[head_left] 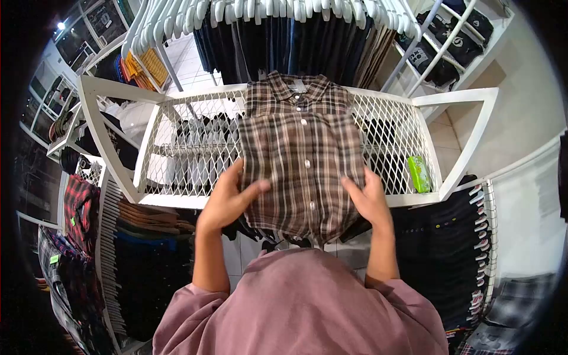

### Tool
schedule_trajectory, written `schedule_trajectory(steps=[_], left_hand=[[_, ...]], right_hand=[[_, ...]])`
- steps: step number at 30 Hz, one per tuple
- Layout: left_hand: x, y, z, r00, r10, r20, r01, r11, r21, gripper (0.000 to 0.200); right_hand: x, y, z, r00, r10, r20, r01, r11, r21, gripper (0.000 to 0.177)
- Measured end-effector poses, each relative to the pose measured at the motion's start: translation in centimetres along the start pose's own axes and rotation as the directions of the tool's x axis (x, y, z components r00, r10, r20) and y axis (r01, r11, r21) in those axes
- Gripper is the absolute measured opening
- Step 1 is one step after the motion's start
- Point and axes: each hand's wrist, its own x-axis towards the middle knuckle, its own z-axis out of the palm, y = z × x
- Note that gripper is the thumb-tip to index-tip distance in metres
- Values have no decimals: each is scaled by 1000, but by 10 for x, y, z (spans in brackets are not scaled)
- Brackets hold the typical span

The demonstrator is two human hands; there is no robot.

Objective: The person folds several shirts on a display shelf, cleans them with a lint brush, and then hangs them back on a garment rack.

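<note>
A brown plaid shirt (302, 171), buttoned and folded with its collar at the far end, lies partly over a white mesh rack. Its near part is folded up toward me in a flat rectangle. My left hand (226, 198) grips the shirt's left side, thumb on top and fingers hidden behind the cloth. On the opposite side, my right hand (370, 198) holds the edge the same way, its thumb laid on the front. The lower edge of the shirt hangs past the rack's near bar.
The white mesh rack (195, 127) has raised side frames. A green packet (419, 174) rests on its right end. White hangers (266, 9) with dark trousers hang ahead. Dark garments hang on both sides below, and plaid shirts (80, 207) stand at left.
</note>
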Motion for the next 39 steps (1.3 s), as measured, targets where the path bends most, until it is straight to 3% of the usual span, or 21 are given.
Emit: schedule_trajectory(steps=[1,3,4,5,6,8,9,11,13,15,16,17,19,21,23,27,29,33,35,37,39], left_hand=[[-12,14,-6,986,54,160,-40,995,-90,68],[-21,4,-24,995,-71,76,73,997,-26,67],[-13,-9,-17,950,-137,-279,157,986,52,63],[-7,-9,-19,976,-98,-195,103,995,17,58],[2,-12,-17,971,-138,-194,134,990,-31,56],[14,-28,-5,955,-166,-247,156,986,-58,51],[14,-35,3,940,-146,-307,167,985,44,50],[4,-41,12,921,118,-370,46,912,407,54],[-8,-28,18,927,87,-365,73,912,404,58],[-18,-5,27,899,26,-436,256,778,574,70],[-17,-7,32,849,273,-453,142,707,693,64],[-12,-2,37,849,277,-450,137,707,694,64],[5,16,50,831,461,-312,-123,699,705,55],[38,30,72,869,468,-160,-239,681,692,42],[91,24,101,858,508,-71,-333,657,677,39],[194,-2,157,843,535,-52,-309,560,769,49],[217,-21,176,827,541,-152,-199,535,821,51],[225,-36,190,821,557,-125,-180,461,869,34],[230,-36,190,815,562,-140,-198,498,845,27],[234,-30,181,896,398,-197,-164,709,686,25],[237,-17,162,950,173,-258,-77,936,345,24]], right_hand=[[-8,-2,-7,991,-120,66,113,989,99,37],[-16,-9,-17,974,174,142,-220,869,443,29],[-12,-2,-12,981,176,77,-192,886,422,31],[-4,1,-6,985,171,6,-159,903,399,34],[-2,-6,-2,970,243,6,-236,936,262,33],[6,26,9,978,207,-16,-198,954,226,24],[5,24,16,973,233,6,-229,953,200,22],[-8,9,17,973,202,-114,-208,977,-49,19],[-23,9,15,973,162,-163,-183,976,-119,28],[-42,5,14,973,122,-198,-159,970,-182,35],[-52,5,14,970,77,-229,-135,959,-249,44],[-61,6,15,969,76,-233,-135,959,-248,44],[-77,9,20,958,14,-287,-60,986,-155,55],[-92,24,29,932,-25,-363,-51,978,-200,61],[-96,41,42,882,-173,-438,91,975,-203,57],[-106,49,52,897,1,-443,-20,999,-36,48],[-105,54,54,899,10,-439,0,1000,23,48],[-100,52,52,910,60,-410,-32,997,74,44],[-98,46,50,916,107,-387,-107,994,22,43],[-96,43,51,913,103,-395,-107,994,13,39],[-95,25,50,907,1,-422,-10,1000,-20,34]])
